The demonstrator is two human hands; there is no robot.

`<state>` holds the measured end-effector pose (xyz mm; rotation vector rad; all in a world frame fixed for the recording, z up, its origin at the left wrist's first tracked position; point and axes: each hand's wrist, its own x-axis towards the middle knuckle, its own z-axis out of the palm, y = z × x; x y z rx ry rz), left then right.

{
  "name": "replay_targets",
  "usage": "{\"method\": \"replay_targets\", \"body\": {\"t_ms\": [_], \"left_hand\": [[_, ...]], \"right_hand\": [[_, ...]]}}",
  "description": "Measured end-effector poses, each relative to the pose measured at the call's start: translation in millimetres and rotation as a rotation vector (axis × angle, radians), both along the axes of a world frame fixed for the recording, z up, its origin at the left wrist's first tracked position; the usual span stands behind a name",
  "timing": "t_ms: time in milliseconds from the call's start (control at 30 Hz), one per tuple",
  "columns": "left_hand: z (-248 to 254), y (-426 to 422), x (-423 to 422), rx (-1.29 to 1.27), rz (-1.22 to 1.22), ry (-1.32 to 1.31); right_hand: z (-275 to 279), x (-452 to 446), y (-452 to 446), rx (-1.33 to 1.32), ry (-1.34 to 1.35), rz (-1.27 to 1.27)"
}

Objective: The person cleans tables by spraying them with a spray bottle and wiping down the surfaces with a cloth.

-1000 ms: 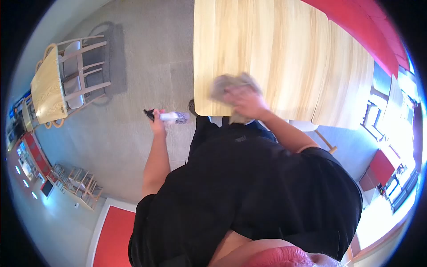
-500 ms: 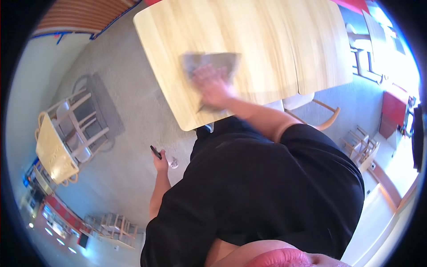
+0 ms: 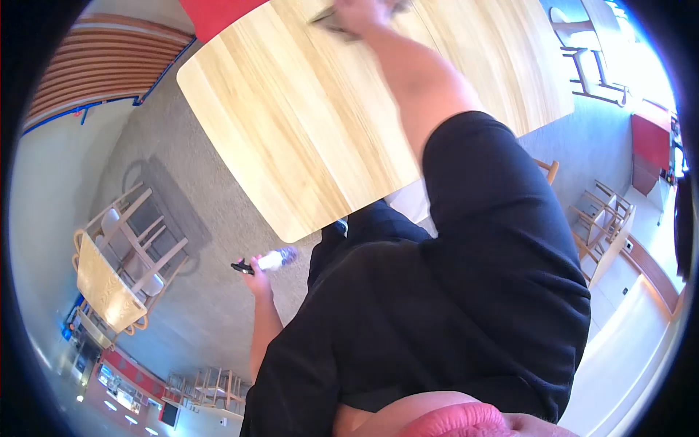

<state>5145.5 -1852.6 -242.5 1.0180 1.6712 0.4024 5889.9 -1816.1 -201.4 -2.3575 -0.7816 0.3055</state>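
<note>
The bench (image 3: 306, 124) appears turned further than half a second ago. On it, the cloth (image 3: 331, 22) has moved farther toward twelve o'clock; the bottle (image 3: 277, 258), at eight, now shows sideways. The left hand (image 3: 256, 278) wraps the bottle; the right hand (image 3: 362, 13) covers the cloth, finger spread too blurred to tell.

This is looking like a café or restaurant: a red seat (image 3: 218, 11) is bordering the surface (image 3: 277, 138), chairs (image 3: 111, 224) are standing by another table (image 3: 105, 284), and lights (image 3: 111, 405) are shining at the far end.
</note>
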Motion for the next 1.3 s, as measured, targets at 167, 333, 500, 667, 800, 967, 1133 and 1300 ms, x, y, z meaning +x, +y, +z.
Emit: {"method": "replay_targets", "body": {"t_ms": [167, 333, 500, 667, 800, 967, 1133, 1300], "left_hand": [[-5, -18, -40, -0.007, -0.541, 0.318], [-24, -15, -67, -0.032, -0.799, 0.418], [-41, 7, -74, -0.035, -0.694, 0.26], [-48, 44, -81, -0.041, -0.619, 0.071], [-45, 57, -98, 0.075, -0.712, 0.002], [-29, 56, -143, 0.263, -0.877, 0.245], [-21, 46, -181, 0.124, -1.057, 0.361], [-27, 27, -191, 0.243, -1.191, 0.428]], "right_hand": [[-46, 46, -237, -0.486, -0.426, -0.21], [-35, -91, -356, -0.517, -0.35, -0.261], [-19, -259, -285, -0.342, -0.212, -0.07], [-6, -437, -165, -0.29, -0.079, 0.438], [-6, -507, -123, -0.12, -0.193, 0.511], [3, -467, -193, -0.225, -0.086, 0.469], [-32, -373, -307, -0.173, -0.209, -0.039], [31, -358, -446, -0.169, -0.123, -0.762]]}}
